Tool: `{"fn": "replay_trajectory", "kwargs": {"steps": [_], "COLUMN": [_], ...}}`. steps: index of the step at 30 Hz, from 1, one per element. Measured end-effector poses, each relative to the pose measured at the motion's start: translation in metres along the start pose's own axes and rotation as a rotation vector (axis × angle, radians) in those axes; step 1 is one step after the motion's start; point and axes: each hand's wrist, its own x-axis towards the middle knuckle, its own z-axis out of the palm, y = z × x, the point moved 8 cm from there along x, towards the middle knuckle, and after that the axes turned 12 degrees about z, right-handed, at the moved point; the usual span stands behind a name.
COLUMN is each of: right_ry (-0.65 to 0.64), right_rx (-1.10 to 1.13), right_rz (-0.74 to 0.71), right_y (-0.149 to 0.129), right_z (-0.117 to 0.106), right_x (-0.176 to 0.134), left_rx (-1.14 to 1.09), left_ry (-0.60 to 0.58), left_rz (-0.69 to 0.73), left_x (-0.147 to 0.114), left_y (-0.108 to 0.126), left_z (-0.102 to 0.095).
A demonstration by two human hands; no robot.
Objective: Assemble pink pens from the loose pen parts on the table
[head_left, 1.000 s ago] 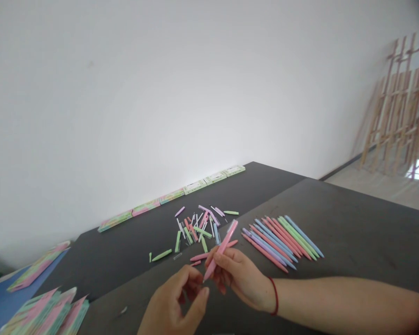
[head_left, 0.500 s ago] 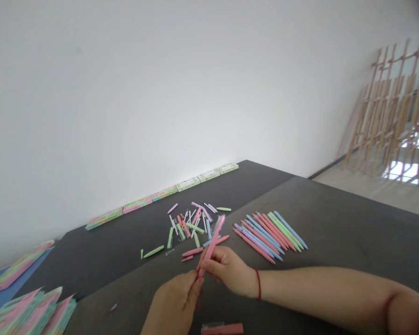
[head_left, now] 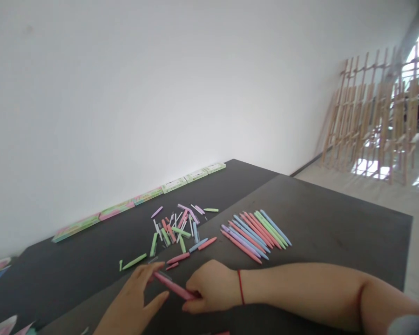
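My right hand [head_left: 214, 286], with a red cord at the wrist, is closed around one end of a pink pen [head_left: 175, 288]. The pen points up and left, and a clear part shows near its far end. My left hand [head_left: 132, 295] is open, thumb and fingers spread about that far end; whether a fingertip touches it I cannot tell. Just beyond the hands lie a red pen barrel [head_left: 178, 258] and a short red piece [head_left: 172, 266]. A green barrel [head_left: 134, 261] rests above my left hand.
Loose pen parts [head_left: 172, 230] in several colours are scattered mid-table. A row of assembled pens [head_left: 256, 235] lies to the right. Flat boxes [head_left: 117, 210] line the wall edge of the dark table [head_left: 321, 218]. Wooden racks [head_left: 373, 116] stand beyond on the right.
My left hand has let go of the pen's near end and opened. My right hand has turned the pen from upright-slanting to pointing left. The view has swung right.
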Motion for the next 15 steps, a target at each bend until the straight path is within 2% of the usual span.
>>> {"fn": "replay_trajectory", "kwargs": {"steps": [2,6,10,15], "right_ry": [-0.011,0.001,0.038,0.034], "right_rx": [0.029,0.048,0.026,-0.033], "right_rz": [-0.016,-0.013,0.025,-0.02], "right_y": [0.0,0.002,0.007,0.007], "right_z": [-0.001,-0.008,-0.013,-0.008], "right_x": [-0.001,-0.001,0.0,0.0], "left_rx": [0.017,0.113,0.205,0.263], "left_ry": [-0.116,-0.305,-0.363,-0.38], "left_rz": [0.048,-0.023,-0.083,-0.1], "left_x": [0.0,-0.002,-0.004,-0.008], "left_y": [0.014,0.016,0.004,-0.001], "left_z": [0.008,0.006,-0.002,0.001]}}
